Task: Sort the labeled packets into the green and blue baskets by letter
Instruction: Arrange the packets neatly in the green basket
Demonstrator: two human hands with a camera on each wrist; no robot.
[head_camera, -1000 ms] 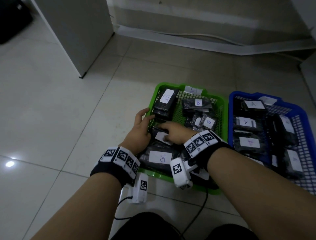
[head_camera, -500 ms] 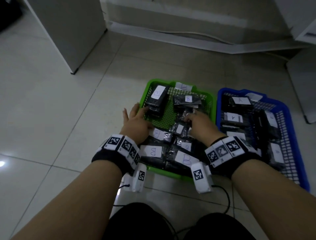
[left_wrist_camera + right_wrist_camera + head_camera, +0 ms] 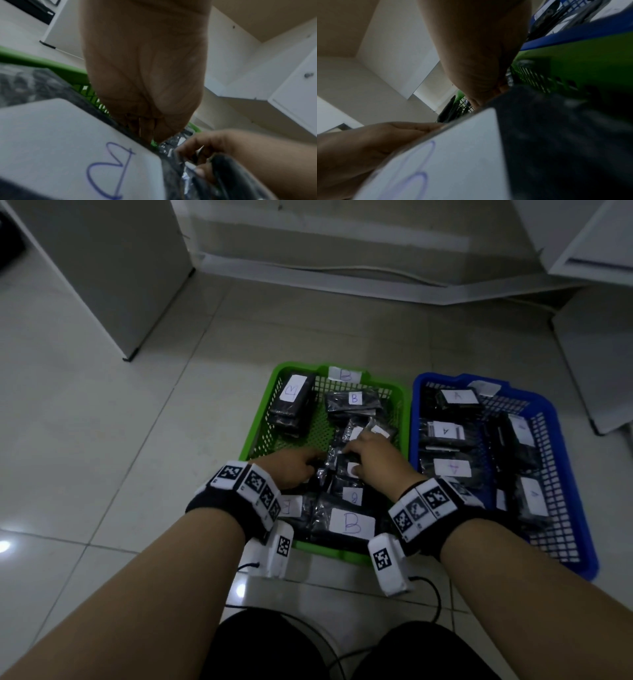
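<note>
The green basket [image 3: 260,419] holds several black packets with white B labels, the largest B packet [image 3: 351,523] nearest me. To its right, the blue basket [image 3: 565,440] holds several A packets [image 3: 445,430]. Both hands are inside the green basket, over the middle pile. My left hand [image 3: 291,470] curls its fingers on a black packet [image 3: 337,465] in that pile. My right hand [image 3: 373,457] meets it from the right. In the left wrist view the right hand [image 3: 214,146] pinches a shiny packet edge [image 3: 171,143]. Which label that packet bears is hidden.
The baskets stand side by side on a pale tiled floor. A white cabinet [image 3: 113,275] stands at the back left, and more white furniture [image 3: 596,364] at the right. A cable [image 3: 342,270] runs along the back wall. My knees [image 3: 274,645] are at the bottom edge.
My left hand has left the green basket's left rim and gone into the middle pile. My right hand stays on the pile and now meets the left hand there.
</note>
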